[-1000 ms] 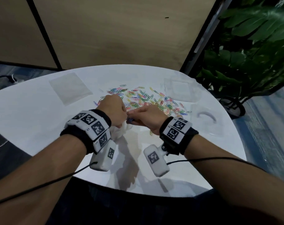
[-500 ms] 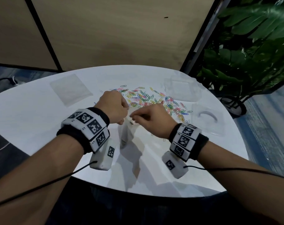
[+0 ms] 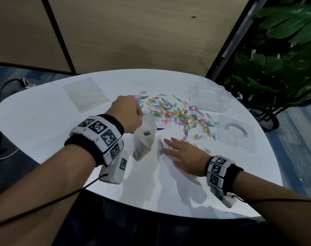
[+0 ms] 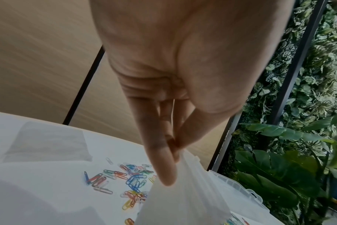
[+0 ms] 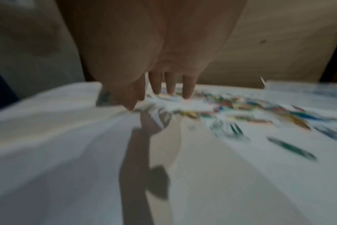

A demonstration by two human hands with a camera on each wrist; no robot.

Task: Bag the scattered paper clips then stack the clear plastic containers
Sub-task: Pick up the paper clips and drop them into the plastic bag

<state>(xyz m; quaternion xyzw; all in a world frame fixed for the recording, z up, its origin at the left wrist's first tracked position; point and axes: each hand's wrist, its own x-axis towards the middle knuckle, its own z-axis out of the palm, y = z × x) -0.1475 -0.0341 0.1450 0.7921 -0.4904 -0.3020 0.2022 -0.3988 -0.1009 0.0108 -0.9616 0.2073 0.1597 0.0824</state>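
My left hand (image 3: 131, 114) pinches the top edge of a clear plastic bag (image 3: 144, 139), which hangs above the white table (image 3: 44, 132); a few clips show inside it. In the left wrist view thumb and fingers (image 4: 164, 170) squeeze the bag (image 4: 185, 197). My right hand (image 3: 179, 150) is flat with straight spread fingers just over the table, to the right of the bag and near the front edge of the scattered coloured paper clips (image 3: 179, 114). The right wrist view is blurred; its fingers (image 5: 171, 85) point at the clips (image 5: 231, 111). Two clear containers (image 3: 209, 98) (image 3: 236, 134) sit at the right.
A flat clear plastic piece (image 3: 86, 94) lies at the table's far left. A large potted plant (image 3: 282, 68) stands beyond the right edge. A wooden partition wall (image 3: 133, 32) is behind the table.
My right hand let go near the bag's mouth, moved down and right and opened flat over the table. The left hand lifted the bag, which now hangs freely.
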